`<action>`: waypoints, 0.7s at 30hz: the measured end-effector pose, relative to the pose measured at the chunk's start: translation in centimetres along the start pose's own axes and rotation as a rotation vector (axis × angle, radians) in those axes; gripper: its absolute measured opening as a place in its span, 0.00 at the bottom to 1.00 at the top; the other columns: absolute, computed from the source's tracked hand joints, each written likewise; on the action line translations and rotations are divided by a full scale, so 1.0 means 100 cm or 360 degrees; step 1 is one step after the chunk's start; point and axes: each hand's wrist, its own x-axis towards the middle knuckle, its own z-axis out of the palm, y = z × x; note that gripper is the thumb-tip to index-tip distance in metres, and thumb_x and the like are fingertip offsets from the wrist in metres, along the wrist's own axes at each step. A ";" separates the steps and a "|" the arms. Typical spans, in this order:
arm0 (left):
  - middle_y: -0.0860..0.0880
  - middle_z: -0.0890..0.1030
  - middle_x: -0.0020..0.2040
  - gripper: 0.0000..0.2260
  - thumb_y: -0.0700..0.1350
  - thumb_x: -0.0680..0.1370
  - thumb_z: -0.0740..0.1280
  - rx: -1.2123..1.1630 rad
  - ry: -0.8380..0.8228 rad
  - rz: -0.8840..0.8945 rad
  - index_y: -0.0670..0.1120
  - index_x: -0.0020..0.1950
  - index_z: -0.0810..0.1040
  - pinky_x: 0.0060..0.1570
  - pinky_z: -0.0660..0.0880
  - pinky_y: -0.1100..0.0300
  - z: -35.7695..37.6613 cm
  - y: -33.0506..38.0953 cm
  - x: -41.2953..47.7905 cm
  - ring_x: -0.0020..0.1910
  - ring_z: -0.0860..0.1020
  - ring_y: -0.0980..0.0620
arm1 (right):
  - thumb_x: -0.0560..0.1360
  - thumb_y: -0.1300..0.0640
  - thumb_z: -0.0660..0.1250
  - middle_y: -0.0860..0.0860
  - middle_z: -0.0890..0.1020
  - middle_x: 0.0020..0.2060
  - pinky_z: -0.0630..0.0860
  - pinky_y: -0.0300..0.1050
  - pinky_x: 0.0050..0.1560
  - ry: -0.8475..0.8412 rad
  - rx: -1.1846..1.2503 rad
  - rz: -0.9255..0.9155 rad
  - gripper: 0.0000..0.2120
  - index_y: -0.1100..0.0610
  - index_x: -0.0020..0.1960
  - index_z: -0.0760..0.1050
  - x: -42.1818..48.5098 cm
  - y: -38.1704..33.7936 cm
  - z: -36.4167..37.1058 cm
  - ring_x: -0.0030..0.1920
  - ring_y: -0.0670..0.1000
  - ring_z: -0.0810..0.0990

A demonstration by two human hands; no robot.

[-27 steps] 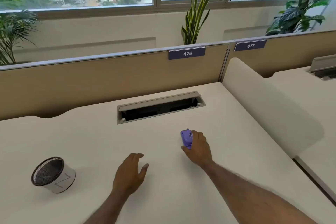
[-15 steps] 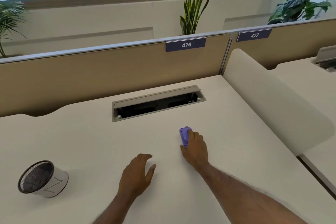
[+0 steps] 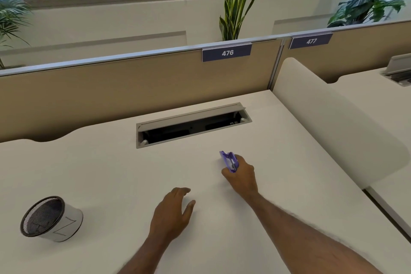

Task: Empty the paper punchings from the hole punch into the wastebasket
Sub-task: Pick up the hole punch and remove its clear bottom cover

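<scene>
A small purple hole punch (image 3: 228,161) is tilted up off the white desk (image 3: 111,169) near its middle. My right hand (image 3: 241,177) is closed around its near end, so part of it is hidden by my fingers. My left hand (image 3: 172,214) rests flat on the desk, a little nearer and to the left, fingers apart and holding nothing. A small round wastebasket (image 3: 52,219) with a black mesh inside and a white outer wall stands tilted at the desk's near left, well away from both hands.
An open cable tray slot (image 3: 191,125) is set into the desk behind the punch. A tan partition (image 3: 111,95) with the label 476 closes the far side. A rounded white divider (image 3: 333,122) bounds the right side. Potted plants stand beyond the partition.
My right hand has tightened on the hole punch and tipped it up off the desk. My left hand has stayed about where it was. The camera has tilted slightly.
</scene>
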 end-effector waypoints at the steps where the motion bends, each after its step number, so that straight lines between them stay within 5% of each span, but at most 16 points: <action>1: 0.59 0.78 0.59 0.16 0.58 0.77 0.62 -0.0002 -0.0002 -0.0009 0.54 0.63 0.74 0.49 0.75 0.61 0.000 0.000 -0.001 0.58 0.77 0.58 | 0.67 0.55 0.70 0.48 0.77 0.32 0.71 0.33 0.28 0.0016 0.0171 0.0075 0.11 0.53 0.49 0.77 0.000 0.001 0.000 0.31 0.49 0.74; 4: 0.60 0.78 0.58 0.16 0.58 0.77 0.62 -0.0020 0.0001 -0.0042 0.54 0.63 0.74 0.49 0.74 0.62 -0.003 0.001 -0.003 0.57 0.77 0.59 | 0.72 0.59 0.67 0.54 0.79 0.37 0.75 0.45 0.37 -0.0085 0.0717 0.0407 0.03 0.57 0.45 0.80 -0.005 0.001 0.004 0.36 0.53 0.76; 7: 0.61 0.77 0.56 0.14 0.57 0.77 0.64 -0.0217 -0.0049 -0.0176 0.54 0.61 0.74 0.50 0.74 0.63 -0.004 0.003 -0.006 0.55 0.77 0.61 | 0.76 0.64 0.63 0.59 0.78 0.41 0.76 0.55 0.44 -0.0281 0.1120 0.0557 0.10 0.57 0.39 0.78 -0.023 -0.005 0.011 0.43 0.58 0.77; 10: 0.53 0.82 0.55 0.10 0.53 0.78 0.65 -0.0857 -0.0131 -0.0578 0.51 0.56 0.79 0.49 0.76 0.63 -0.010 0.016 -0.003 0.52 0.80 0.57 | 0.76 0.60 0.64 0.63 0.81 0.45 0.80 0.55 0.45 -0.0465 0.1265 0.0493 0.07 0.62 0.47 0.79 -0.045 -0.021 0.016 0.45 0.62 0.81; 14: 0.45 0.84 0.55 0.19 0.56 0.82 0.56 -0.1947 -0.0177 -0.1135 0.45 0.58 0.80 0.55 0.78 0.49 -0.018 0.032 0.000 0.56 0.81 0.47 | 0.71 0.55 0.64 0.59 0.84 0.42 0.81 0.50 0.41 -0.0675 0.1396 0.0486 0.13 0.62 0.48 0.80 -0.070 -0.047 0.025 0.42 0.57 0.83; 18: 0.39 0.82 0.59 0.27 0.60 0.81 0.50 -0.2692 -0.0061 -0.1194 0.42 0.63 0.78 0.55 0.76 0.47 -0.027 0.034 0.000 0.59 0.79 0.39 | 0.69 0.53 0.62 0.58 0.84 0.45 0.80 0.48 0.43 -0.0832 0.1516 0.0483 0.19 0.61 0.54 0.80 -0.093 -0.064 0.034 0.43 0.55 0.82; 21: 0.39 0.84 0.55 0.29 0.62 0.80 0.51 -0.3030 0.0108 -0.1137 0.41 0.62 0.77 0.52 0.77 0.48 -0.036 0.036 -0.003 0.52 0.83 0.41 | 0.68 0.52 0.62 0.55 0.85 0.48 0.80 0.48 0.43 -0.0893 0.1496 0.0450 0.19 0.59 0.56 0.78 -0.111 -0.076 0.041 0.45 0.54 0.83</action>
